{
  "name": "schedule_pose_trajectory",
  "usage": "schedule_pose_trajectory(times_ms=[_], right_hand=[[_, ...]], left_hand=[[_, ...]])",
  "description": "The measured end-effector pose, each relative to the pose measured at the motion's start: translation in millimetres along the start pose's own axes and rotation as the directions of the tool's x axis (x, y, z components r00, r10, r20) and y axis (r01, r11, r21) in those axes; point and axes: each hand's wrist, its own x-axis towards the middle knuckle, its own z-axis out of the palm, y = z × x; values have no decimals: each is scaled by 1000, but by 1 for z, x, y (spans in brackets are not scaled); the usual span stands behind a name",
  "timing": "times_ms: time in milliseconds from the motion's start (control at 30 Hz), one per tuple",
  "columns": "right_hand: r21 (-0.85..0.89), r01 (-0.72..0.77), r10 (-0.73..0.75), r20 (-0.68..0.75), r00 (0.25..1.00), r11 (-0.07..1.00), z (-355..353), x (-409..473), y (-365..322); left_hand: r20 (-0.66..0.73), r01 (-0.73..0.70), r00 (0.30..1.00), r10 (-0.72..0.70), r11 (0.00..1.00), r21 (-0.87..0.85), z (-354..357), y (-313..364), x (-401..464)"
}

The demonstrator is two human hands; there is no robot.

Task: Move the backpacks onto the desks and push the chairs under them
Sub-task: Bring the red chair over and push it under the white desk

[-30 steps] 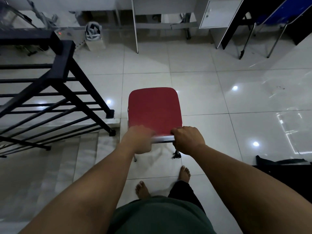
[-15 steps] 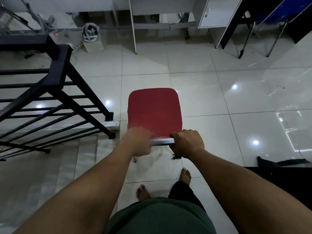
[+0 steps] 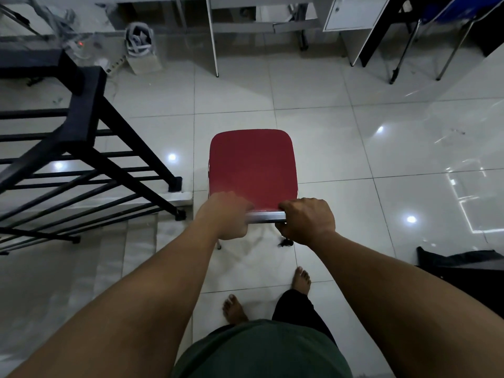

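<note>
A chair with a red padded seat (image 3: 252,166) and a chrome frame stands on the white tiled floor in front of me. My left hand (image 3: 227,215) and my right hand (image 3: 306,221) both grip the chrome bar at the chair's near edge, one at each end. A white desk (image 3: 261,12) with thin legs stands straight ahead at the top of the view, with open floor between it and the chair. No backpack is clearly in view.
A black stair railing (image 3: 87,148) and steps going down lie close on the left. A white cabinet (image 3: 351,12) and a blue chair (image 3: 450,12) stand at the top right. A dark object (image 3: 463,263) lies at the right edge. A bag of cables (image 3: 140,42) sits top left.
The chair and I have moved forward across the tiles towards the white desk. Both hands keep the same grip on the chrome bar.
</note>
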Motion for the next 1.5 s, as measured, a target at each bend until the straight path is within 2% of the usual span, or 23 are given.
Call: schedule_pose_trajectory(times_ms=[467,1000,1500], right_hand=[[-16,-40,38,-143,989,999,-3,42,-7],[-25,-50,47,-132,990,998,-18,139,45],[5,-44,45,-67,997,999,-25,255,73]], left_hand=[[-36,15,999,-12,998,63,-17,-36,32],[-58,74,996,-74,997,-8,-56,-63,125],[-52,107,993,-108,994,-23,-102,-127,215]])
